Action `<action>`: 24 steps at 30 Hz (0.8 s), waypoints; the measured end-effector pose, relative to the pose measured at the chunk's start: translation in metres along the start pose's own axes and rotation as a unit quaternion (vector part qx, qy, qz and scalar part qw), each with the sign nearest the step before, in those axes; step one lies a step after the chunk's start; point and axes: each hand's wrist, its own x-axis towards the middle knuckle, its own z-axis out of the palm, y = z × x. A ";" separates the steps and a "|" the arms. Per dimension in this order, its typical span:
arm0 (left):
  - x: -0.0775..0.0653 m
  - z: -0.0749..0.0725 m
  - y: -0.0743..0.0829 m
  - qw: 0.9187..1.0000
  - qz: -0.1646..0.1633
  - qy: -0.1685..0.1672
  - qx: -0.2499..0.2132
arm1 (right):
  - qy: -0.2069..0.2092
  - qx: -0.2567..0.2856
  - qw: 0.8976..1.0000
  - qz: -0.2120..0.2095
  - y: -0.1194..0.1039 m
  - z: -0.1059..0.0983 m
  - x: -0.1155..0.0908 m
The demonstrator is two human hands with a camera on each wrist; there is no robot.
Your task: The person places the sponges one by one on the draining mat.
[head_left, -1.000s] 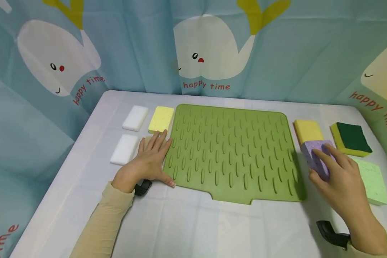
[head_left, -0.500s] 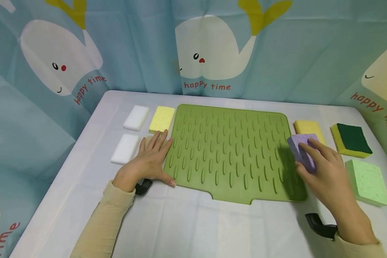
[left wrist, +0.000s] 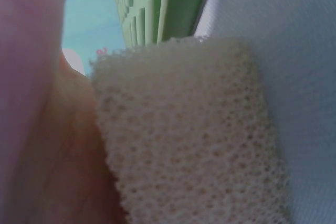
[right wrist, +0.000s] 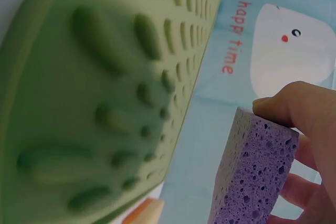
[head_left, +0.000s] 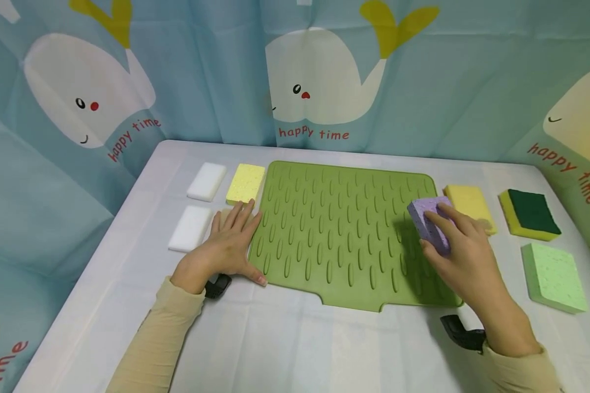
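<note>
In the head view, my right hand [head_left: 464,256] pinches a purple sponge [head_left: 425,206] between thumb and fingers above the right part of the green ridged mat [head_left: 339,234]. The right wrist view shows this sponge's porous side apart from the mat, whose ridges carry a shadow. My left hand [head_left: 221,248] lies with fingers spread at the mat's left edge, the thumb by its near left corner. Under that hand, mostly hidden in the head view, is a coarse beige sponge [left wrist: 194,135], filling the left wrist view.
Left of the mat lie two white sponges [head_left: 207,182] and a pale yellow sponge [head_left: 246,183]. On its right are a yellow sponge [head_left: 467,202], a green-topped scouring sponge [head_left: 531,213] and a light green sponge [head_left: 554,277]. A blue printed curtain [head_left: 216,71] stands behind the white table [head_left: 295,349].
My right hand has carried the purple sponge leftward, from beside the mat to above its right part, uncovering more of the yellow and light green sponges. The left hand stays put.
</note>
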 end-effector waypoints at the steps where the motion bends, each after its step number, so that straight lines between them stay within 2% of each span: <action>1: 0.000 0.000 0.000 1.000 0.000 -0.001 0.000 | -0.003 0.001 1.000 -0.001 -0.002 0.001 0.001; 24: 0.001 0.001 -0.001 1.000 0.002 0.000 -0.001 | 0.006 0.013 0.996 -0.092 -0.032 0.028 0.021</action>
